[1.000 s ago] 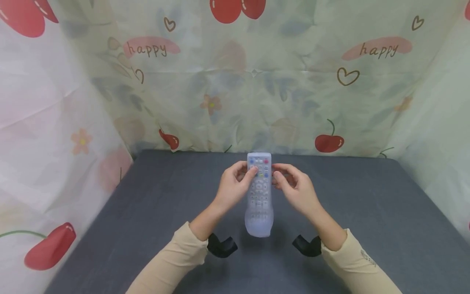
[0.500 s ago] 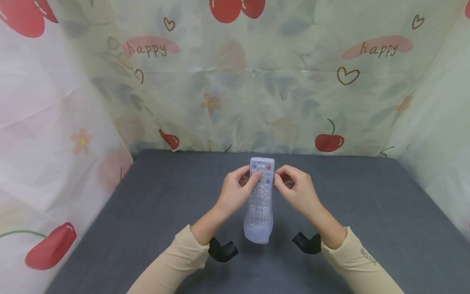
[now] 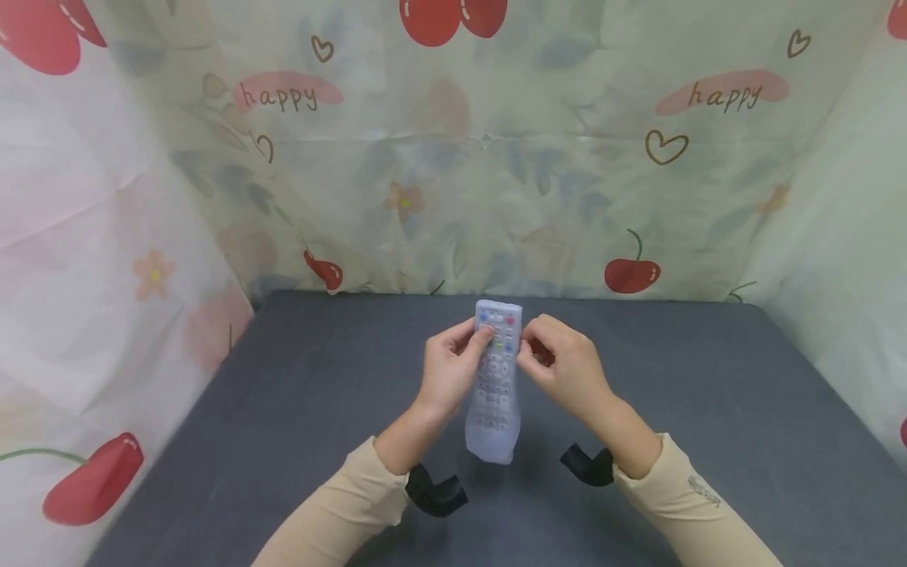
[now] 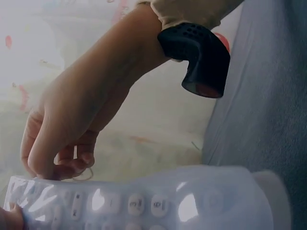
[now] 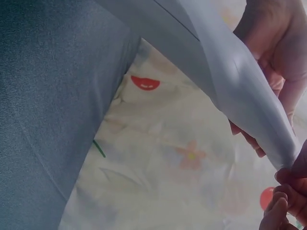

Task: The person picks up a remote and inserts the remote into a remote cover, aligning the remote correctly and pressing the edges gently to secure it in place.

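Observation:
A white remote control [image 3: 494, 366] with small coloured buttons stands tilted up above the table, inside a loose translucent plastic cover [image 3: 492, 445] that hangs past its lower end. My left hand [image 3: 448, 368] grips it from the left, thumb across the upper buttons and fingers behind. At the upper right edge, my right hand [image 3: 567, 361] pinches the cover between thumb and curled fingers. The left wrist view shows that right hand [image 4: 72, 115] at the edge of the shiny cover [image 4: 220, 196]. From the right wrist view, the cover's side [image 5: 244, 91] runs down to the right fingertips [image 5: 283, 187].
A dark grey cloth-covered table [image 3: 340, 378] lies below the hands. Printed curtains [image 3: 482, 181] with cherries and hearts rise at the back and both sides. Black wrist cameras [image 3: 435, 492] sit under the cuffs of the beige sleeves [image 3: 340, 496].
The right hand's thumb and fingers have drawn together into a pinch at the cover's edge. The remote control has shifted slightly, first right and down, then back left, with its lower end leaning left.

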`<state>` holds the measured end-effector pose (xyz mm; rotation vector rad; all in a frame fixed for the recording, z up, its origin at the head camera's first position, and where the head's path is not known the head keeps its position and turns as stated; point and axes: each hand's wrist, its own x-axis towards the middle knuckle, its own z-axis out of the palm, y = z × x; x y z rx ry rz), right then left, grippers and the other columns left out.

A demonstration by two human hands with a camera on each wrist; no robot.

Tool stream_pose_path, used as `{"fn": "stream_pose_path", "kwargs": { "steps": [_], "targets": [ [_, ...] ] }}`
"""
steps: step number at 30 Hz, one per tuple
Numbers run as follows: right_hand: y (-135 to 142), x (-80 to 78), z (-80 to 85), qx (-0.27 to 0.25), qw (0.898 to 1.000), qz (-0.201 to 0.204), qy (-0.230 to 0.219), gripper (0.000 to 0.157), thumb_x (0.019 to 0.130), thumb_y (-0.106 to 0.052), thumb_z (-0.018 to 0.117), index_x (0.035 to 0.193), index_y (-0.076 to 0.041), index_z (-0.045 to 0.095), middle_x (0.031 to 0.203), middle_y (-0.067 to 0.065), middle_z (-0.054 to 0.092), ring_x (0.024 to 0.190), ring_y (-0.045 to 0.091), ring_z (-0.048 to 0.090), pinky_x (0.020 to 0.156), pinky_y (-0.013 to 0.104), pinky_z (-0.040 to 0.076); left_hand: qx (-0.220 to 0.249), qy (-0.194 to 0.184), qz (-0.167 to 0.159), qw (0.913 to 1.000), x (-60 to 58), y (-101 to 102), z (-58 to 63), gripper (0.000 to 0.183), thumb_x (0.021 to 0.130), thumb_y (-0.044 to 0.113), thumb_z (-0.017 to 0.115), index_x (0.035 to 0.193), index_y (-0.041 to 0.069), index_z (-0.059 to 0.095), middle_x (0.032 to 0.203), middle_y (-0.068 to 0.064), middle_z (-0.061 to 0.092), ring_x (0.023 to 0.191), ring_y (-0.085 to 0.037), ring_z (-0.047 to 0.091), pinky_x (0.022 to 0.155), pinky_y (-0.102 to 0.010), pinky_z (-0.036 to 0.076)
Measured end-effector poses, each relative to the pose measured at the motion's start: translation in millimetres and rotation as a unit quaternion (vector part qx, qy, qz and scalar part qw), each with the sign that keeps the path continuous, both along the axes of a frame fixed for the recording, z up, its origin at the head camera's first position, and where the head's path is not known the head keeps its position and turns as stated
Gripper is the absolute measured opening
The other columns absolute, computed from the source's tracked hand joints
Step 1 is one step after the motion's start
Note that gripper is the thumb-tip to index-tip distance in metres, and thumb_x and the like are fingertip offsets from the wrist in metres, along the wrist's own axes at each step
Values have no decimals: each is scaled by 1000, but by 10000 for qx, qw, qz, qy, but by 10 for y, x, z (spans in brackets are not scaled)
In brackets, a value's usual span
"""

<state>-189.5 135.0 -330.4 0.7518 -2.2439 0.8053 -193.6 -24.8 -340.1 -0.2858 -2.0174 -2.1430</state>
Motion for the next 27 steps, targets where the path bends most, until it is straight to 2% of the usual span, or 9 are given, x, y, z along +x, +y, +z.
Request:
{"fn": "stream_pose_path", "kwargs": {
  "steps": [3, 8, 11, 15, 18, 21, 24, 27],
  "targets": [
    [-22, 0, -14, 208, 9997, -39, 140, 15, 75, 1, 60, 69, -9, 52, 62, 3, 46, 55, 6, 39, 49, 17, 33, 134, -185, 203, 9995, 5, 11, -15, 27, 91, 12, 60, 115, 0, 65, 101, -25, 68, 68, -6, 63, 59, -24, 54],
    [-43, -5, -28, 386, 9987, -73, 316, 17, 76, 1, 61, 69, -10, 51, 62, 1, 45, 55, 7, 39, 50, 18, 32, 263, -289, 426, 9983, 2, 18, -33, 27, 90, 12, 61, 114, 1, 66, 100, -24, 69, 67, -6, 63, 59, -24, 54],
    [-51, -6, -37, 327, 9986, -123, 395, 14, 77, 1, 62, 71, -9, 54, 64, 2, 47, 55, 9, 42, 50, 19, 35, 342, -209, 461, 9981, -6, 20, -33, 27, 90, 12, 62, 114, 1, 66, 102, -24, 69, 69, -7, 64, 60, -24, 55],
    [-82, 14, -64, 143, 9988, -213, 417, 8, 81, 1, 61, 78, -6, 59, 69, 4, 51, 59, 13, 50, 52, 22, 46, 443, -27, 437, 9981, -15, 24, -31, 28, 90, 11, 61, 115, -1, 64, 103, -24, 68, 71, -6, 65, 61, -23, 55],
    [-127, 48, -97, -38, 9998, -157, 139, 6, 85, 1, 57, 89, -2, 60, 80, 7, 56, 68, 16, 56, 56, 26, 51, 467, 73, 513, 9976, -21, 27, -29, 28, 90, 13, 61, 114, -1, 65, 102, -24, 69, 70, -5, 64, 59, -21, 54],
    [-175, 86, -139, -335, 9982, 65, -496, 16, 89, -3, 55, 105, 0, 56, 92, 11, 60, 76, 18, 61, 59, 28, 54, 478, 169, 628, 9967, -25, 31, -21, 28, 90, 15, 62, 114, 0, 66, 102, -22, 69, 70, -6, 64, 59, -20, 53],
    [-213, 109, -185, -713, 9911, 252, -1095, 31, 90, -9, 60, 117, -2, 47, 99, 14, 60, 78, 20, 66, 61, 27, 56, 382, 297, 672, 9966, -23, 36, -12, 29, 89, 16, 63, 114, 1, 66, 102, -21, 70, 74, -9, 66, 61, -21, 54],
    [-232, 110, -229, -1100, 9841, 344, -1351, 40, 86, -11, 66, 118, -3, 43, 100, 15, 62, 75, 21, 68, 60, 24, 55, 158, 393, 608, 9973, -14, 33, -1, 29, 88, 16, 64, 114, 2, 66, 102, -19, 70, 79, -14, 67, 63, -21, 54]
  ]
}}
